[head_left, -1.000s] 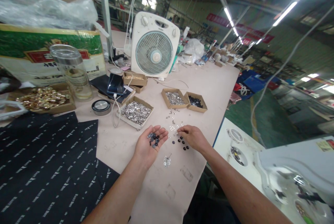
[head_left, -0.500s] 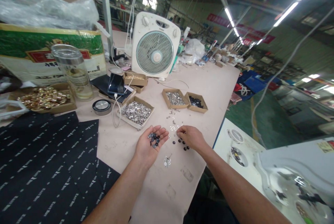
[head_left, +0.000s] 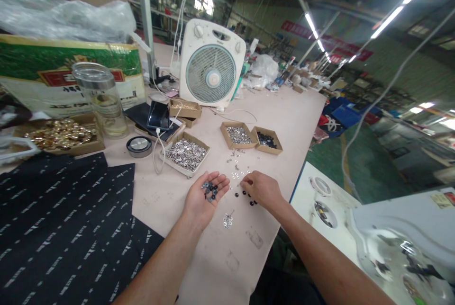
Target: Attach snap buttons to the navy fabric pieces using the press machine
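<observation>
My left hand lies palm up above the table, cupping a small pile of black snap caps. Across from it, my right hand points down with thumb and forefinger pinched together at the tabletop; whatever is between the fingertips is too small to make out. Several loose black caps lie beside and partly under that hand. Silver ring-shaped snap parts are scattered just behind the gap between both hands. Nearer to me sits a cluster of silver rings.
Cardboard boxes hold silver parts, more silver parts and black caps. Behind them stands a box fan. On the left are a phone, a glass jar and printed black fabric. A white machine stands right.
My right hand has shifted slightly downward, covering more of the loose black caps. My left hand stays in place with its pile.
</observation>
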The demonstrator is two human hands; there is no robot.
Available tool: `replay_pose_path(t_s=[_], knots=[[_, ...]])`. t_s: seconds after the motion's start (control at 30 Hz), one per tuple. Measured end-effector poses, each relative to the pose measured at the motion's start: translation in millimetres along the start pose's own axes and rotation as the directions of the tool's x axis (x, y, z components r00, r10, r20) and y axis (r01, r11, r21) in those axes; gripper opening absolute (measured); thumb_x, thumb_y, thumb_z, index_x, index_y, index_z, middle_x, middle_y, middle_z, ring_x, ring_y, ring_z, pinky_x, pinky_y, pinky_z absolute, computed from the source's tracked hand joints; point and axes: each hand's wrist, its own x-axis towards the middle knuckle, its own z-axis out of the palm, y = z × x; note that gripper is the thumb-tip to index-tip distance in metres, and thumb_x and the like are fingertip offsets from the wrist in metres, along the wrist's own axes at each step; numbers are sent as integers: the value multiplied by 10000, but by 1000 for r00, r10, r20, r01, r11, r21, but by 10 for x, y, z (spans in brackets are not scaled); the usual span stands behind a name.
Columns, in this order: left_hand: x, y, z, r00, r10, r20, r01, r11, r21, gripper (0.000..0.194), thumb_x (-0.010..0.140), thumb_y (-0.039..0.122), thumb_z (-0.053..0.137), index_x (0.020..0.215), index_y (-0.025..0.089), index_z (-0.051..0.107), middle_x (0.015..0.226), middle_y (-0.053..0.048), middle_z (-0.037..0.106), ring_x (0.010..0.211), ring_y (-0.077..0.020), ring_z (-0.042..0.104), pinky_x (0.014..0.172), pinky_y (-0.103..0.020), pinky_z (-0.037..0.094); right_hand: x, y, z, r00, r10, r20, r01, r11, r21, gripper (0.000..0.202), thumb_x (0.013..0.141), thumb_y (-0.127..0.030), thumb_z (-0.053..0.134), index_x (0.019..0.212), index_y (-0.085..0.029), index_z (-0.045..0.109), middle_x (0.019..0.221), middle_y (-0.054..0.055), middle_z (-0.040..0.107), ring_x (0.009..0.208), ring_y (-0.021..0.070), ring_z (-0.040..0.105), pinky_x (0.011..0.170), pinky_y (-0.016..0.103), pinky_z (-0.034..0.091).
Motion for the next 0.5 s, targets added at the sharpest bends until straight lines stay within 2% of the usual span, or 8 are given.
replay_pose_path(t_s=[0.07,0.17,0.23,0.3,0.4,0.5], knots=[[-6,-1,7,1000,-5,-7,5,1000,-7,205,886,242,575,917,61,666,951,-176,722,959,-304,706,879,-402,584,-64,-54,-43,993,-41,-106,49,996,71,166,892,-313,589,863,-238,735,876,16,713,784,167,629,650,268,373],[-14,-2,16,1000,-11,0,11,1000,-17,221,901,239,545,930,58,667,996,-185,719,982,-299,700,857,-384,590,-197,-235,-106,958,-170,-230,226,944,241,131,898,-292,608,903,-233,725,830,1,692,742,137,616,694,250,407],[-17,-2,15,1000,-12,4,12,1000,-4,237,914,247,527,950,63,672,1021,-178,718,950,-272,706,805,-343,598,-271,-408,-119,935,-272,-227,336,884,325,113,882,-253,634,954,-251,720,838,-15,686,729,122,610,689,235,411],[-15,0,10,1000,-25,5,25,1000,13,258,926,264,512,969,71,678,1014,-162,722,874,-230,713,713,-279,594,-299,-588,-99,918,-346,-194,395,846,358,185,866,-235,657,1041,-275,703,920,-19,695,768,123,617,698,231,414],[2,4,-1,998,-61,26,61,998,7,290,946,287,480,975,84,686,937,-122,727,746,-166,695,614,-217,558,-253,-795,-32,921,-362,-143,389,860,331,255,856,-233,664,1107,-277,679,1027,-1,692,852,150,629,708,244,422],[41,-2,-22,997,-67,35,67,998,-17,303,954,302,470,981,91,686,946,-110,721,778,-158,689,662,-218,559,-176,-897,17,934,-344,-97,357,886,297,232,867,-212,627,1083,-273,687,1028,11,695,894,171,627,719,254,434]])
